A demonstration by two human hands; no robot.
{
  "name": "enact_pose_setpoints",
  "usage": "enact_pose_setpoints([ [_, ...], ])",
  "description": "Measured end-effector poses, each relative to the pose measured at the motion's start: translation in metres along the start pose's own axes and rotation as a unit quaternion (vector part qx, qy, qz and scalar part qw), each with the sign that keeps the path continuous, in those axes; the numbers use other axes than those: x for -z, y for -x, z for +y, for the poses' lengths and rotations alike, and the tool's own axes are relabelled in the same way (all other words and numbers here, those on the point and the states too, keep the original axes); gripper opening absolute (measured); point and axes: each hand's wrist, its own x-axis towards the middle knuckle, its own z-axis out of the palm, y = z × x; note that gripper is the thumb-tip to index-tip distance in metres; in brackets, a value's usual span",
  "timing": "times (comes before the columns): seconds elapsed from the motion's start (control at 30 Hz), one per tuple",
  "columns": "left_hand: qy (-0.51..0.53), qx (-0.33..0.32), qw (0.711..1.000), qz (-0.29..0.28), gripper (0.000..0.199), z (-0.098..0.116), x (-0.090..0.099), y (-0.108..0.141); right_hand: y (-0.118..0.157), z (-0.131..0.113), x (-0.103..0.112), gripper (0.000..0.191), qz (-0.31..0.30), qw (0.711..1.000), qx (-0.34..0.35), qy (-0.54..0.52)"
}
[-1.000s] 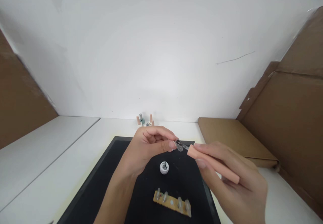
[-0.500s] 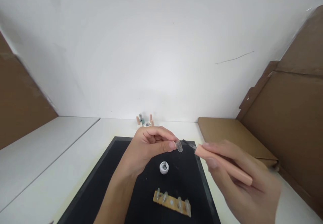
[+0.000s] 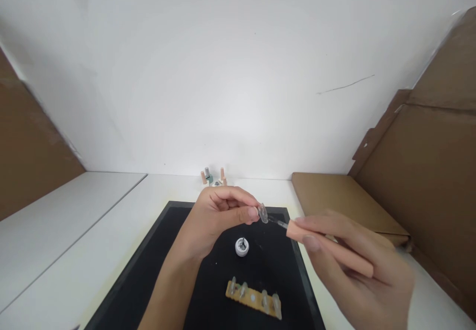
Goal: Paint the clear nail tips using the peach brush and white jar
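Between thumb and fingers, my left hand [image 3: 226, 211] pinches a clear false nail [image 3: 263, 213] by its end. My right hand [image 3: 357, 265] is closed round the peach handle of a nail polish brush [image 3: 330, 248]. The brush tip is right beside the false nail; I cannot tell whether it touches. Below the hands, a small white jar [image 3: 242, 247] holds something grey on the black mat [image 3: 171, 250]. Nearer to me lies a yellow strip [image 3: 256, 298] with several clear false nails standing on it and a pale dot at a bare spot.
Several small bottles with peach and silver caps [image 3: 213, 175] stand at the back by the white wall [image 3: 238, 72]. A flat cardboard box [image 3: 342, 198] lies at the right, with a cardboard panel [image 3: 427, 171] upright beyond it. Another cardboard panel [image 3: 29, 141] stands at left.
The false nail has turned in my left fingers and shows more edge-on. The brush has dipped slightly, so its tip now sits beside the nail's lower edge.
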Motion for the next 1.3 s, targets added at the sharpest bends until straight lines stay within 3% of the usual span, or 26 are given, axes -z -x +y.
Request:
enact_pose_setpoints([
  [0.13,0.007,0.006,1.0,-0.01,0.007,-0.001,-0.001,0.0,0.001,0.0,-0.004,0.018,0.017,0.999,0.019,-0.021],
  [0.4,0.001,-0.004,1.0,-0.012,0.006,0.0,-0.002,-0.002,-0.005,0.002,0.006,0.017,-0.064,0.996,0.054,0.012],
  [0.67,0.004,0.001,1.0,-0.013,0.007,-0.001,0.001,-0.001,0.002,0.002,-0.001,0.019,0.023,0.999,0.039,-0.007],
  [0.83,0.009,0.003,1.0,-0.011,0.009,0.003,-0.003,0.0,-0.004,0.0,0.001,0.014,-0.031,0.997,0.062,0.018],
  [1.03,0.008,0.003,1.0,-0.011,0.009,0.003,-0.004,-0.001,-0.005,-0.001,0.005,0.016,-0.043,0.996,0.07,0.026],
  [1.23,0.007,0.005,1.0,-0.008,0.011,0.002,-0.004,-0.001,0.0,-0.001,0.0,0.018,0.027,0.998,0.056,0.013],
  [1.3,0.008,0.005,1.0,-0.009,0.011,0.003,-0.004,-0.001,-0.001,-0.002,-0.002,0.019,0.024,0.998,0.054,0.014],
])
